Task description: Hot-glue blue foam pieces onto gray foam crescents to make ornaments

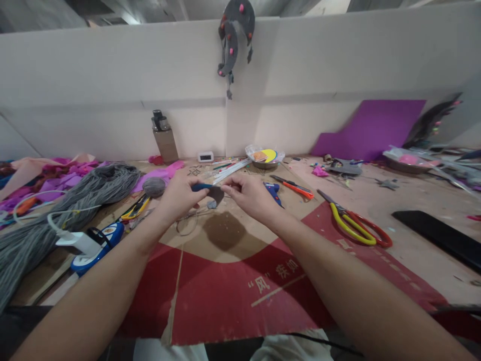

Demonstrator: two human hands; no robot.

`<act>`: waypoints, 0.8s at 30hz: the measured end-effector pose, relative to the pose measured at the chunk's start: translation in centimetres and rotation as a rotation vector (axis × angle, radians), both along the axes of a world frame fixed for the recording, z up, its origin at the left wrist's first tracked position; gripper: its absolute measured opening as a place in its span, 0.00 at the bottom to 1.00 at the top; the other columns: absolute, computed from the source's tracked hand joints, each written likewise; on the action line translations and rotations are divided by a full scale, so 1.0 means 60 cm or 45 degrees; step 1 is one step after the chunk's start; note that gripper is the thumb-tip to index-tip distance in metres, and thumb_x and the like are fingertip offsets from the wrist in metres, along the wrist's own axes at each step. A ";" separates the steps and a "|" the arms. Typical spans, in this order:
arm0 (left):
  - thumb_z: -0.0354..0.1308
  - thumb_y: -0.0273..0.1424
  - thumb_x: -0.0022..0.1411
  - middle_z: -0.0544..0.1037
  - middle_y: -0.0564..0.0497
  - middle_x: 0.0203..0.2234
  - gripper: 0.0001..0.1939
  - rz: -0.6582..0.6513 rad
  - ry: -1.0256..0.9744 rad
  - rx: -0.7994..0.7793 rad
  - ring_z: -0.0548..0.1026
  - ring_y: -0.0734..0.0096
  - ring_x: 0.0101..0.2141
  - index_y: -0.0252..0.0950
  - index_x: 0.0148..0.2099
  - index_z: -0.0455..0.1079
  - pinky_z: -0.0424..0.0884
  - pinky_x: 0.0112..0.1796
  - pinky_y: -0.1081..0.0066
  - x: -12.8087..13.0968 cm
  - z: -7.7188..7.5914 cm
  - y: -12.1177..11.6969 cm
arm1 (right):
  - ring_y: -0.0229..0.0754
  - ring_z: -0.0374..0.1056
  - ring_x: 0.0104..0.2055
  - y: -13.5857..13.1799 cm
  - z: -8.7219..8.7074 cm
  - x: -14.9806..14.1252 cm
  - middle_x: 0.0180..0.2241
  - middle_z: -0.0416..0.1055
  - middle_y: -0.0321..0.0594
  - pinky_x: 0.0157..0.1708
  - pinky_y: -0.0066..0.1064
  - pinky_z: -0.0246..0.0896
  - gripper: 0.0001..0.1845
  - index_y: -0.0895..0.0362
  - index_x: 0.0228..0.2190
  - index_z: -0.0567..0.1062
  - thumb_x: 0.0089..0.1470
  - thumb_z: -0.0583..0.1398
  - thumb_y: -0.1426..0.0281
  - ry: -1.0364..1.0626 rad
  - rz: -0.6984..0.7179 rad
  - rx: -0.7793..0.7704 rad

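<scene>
My left hand point(180, 193) is closed on a small, curved dark grey piece point(215, 194) that looks like felt, its upper left edge bluish. My right hand point(246, 193) pinches the same piece at its right end, fingertips together. Both hands hold it a little above the cardboard, where a shadow falls below. A small light grey bit point(212, 204) shows just under the piece; whether it is attached I cannot tell. Near my left hand lies a ball of grey yarn point(154, 187). A blue glue gun point(273, 192) rests beyond my right hand, partly hidden.
Red and tan cardboard point(233, 296) covers the table's front. To the right lie an orange utility knife point(298, 189), yellow-and-red scissors point(355, 223) and a black phone-like slab point(439, 235). Grey yarn point(93, 195) and a power strip point(98, 248) with a white plug lie left.
</scene>
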State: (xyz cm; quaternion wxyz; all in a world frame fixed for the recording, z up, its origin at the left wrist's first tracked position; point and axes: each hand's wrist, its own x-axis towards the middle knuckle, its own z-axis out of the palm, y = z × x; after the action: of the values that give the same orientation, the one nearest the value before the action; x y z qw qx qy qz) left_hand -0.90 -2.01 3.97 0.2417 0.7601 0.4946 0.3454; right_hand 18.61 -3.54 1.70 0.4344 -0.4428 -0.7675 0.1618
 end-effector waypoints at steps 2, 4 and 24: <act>0.59 0.33 0.52 0.78 0.50 0.24 0.09 0.036 0.060 0.025 0.73 0.70 0.20 0.34 0.32 0.77 0.69 0.20 0.73 -0.002 -0.002 0.004 | 0.35 0.59 0.25 -0.001 -0.001 -0.001 0.23 0.68 0.34 0.27 0.28 0.49 0.11 0.57 0.29 0.76 0.57 0.56 0.66 -0.029 -0.020 -0.015; 0.58 0.33 0.52 0.77 0.50 0.21 0.08 0.059 0.106 0.076 0.74 0.70 0.20 0.34 0.30 0.76 0.68 0.22 0.73 -0.007 -0.003 0.008 | 0.35 0.59 0.25 0.000 -0.002 0.000 0.22 0.68 0.34 0.27 0.29 0.49 0.11 0.57 0.30 0.77 0.57 0.56 0.66 -0.055 -0.043 -0.019; 0.61 0.37 0.54 0.80 0.49 0.27 0.15 0.310 -0.318 0.295 0.77 0.70 0.25 0.34 0.40 0.78 0.72 0.28 0.74 -0.053 -0.026 0.062 | 0.34 0.57 0.15 0.010 -0.005 0.024 0.18 0.69 0.35 0.17 0.28 0.49 0.14 0.56 0.23 0.74 0.55 0.56 0.64 -0.072 0.110 -0.635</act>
State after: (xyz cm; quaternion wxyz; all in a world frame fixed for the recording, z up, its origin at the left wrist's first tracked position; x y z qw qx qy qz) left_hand -4.09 1.73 2.42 0.1686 0.6688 0.5060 0.5180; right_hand 20.07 -2.94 1.41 0.2830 -0.5073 -0.7339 0.3521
